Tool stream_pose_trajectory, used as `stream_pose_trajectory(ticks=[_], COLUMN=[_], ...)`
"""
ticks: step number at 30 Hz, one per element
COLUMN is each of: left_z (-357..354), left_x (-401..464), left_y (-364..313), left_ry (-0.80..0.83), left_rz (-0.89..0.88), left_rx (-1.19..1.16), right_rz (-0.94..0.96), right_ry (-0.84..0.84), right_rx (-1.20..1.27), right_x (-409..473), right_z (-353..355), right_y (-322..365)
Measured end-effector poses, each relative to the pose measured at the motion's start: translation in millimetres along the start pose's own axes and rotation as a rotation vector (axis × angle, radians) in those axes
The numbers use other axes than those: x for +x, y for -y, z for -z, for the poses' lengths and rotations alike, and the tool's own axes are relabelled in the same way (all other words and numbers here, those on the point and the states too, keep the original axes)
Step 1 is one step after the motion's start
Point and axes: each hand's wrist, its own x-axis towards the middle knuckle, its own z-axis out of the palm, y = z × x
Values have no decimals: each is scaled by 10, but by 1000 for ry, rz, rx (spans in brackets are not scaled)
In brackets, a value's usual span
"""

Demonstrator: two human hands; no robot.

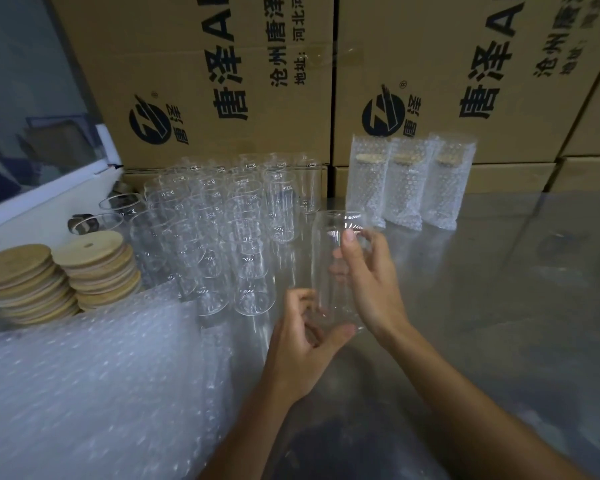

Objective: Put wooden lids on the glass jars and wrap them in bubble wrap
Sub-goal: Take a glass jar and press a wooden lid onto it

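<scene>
Stacked along the back edge, printed cardboard boxes (201, 74) form a wall behind the grey table (499, 306). A heap of bubble wrap (84, 382) fills the near left corner, its right edge ending just beside the left forearm. Behind it, a dense cluster of empty glass jars (229, 223) is seen standing upright, mouths up, all without lids. Three wrapped jars (406, 181), each with a wooden lid visible through the bubbled sleeve, are lined up upright against the boxes at centre right. Two stacks of round wooden lids (59, 278) are set at the left edge, touching one another. The right half of the table is left open, giving free room there.

One clear, straight-walled glass jar (336, 268) is held above the table in the middle, between the cluster and the wrapped three. Its long axis is kept nearly upright, tilted slightly, with the open mouth pointing up and away from the person; no lid is on it. The right hand (368, 275) is wrapped around its upper right side, thumb pressed on the near wall. The left hand (305, 341) is curled under the base, fingers closed on the bottom.
</scene>
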Motion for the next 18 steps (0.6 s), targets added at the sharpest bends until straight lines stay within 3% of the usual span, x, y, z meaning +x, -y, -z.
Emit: stream_pose_trajectory(ticks=[8, 13, 18], left_z=[39, 38, 72], left_x=[-36, -67, -160], left_y=[15, -46, -101], left_ry=[104, 40, -118], left_rz=[67, 33, -7], left_rx=[-304, -243, -34], right_rz=[-167, -158, -27], right_ry=[173, 18, -81], right_rx=[207, 208, 61], right_x=[55, -11, -186], right_z=[80, -51, -178], right_y=[0, 48, 17])
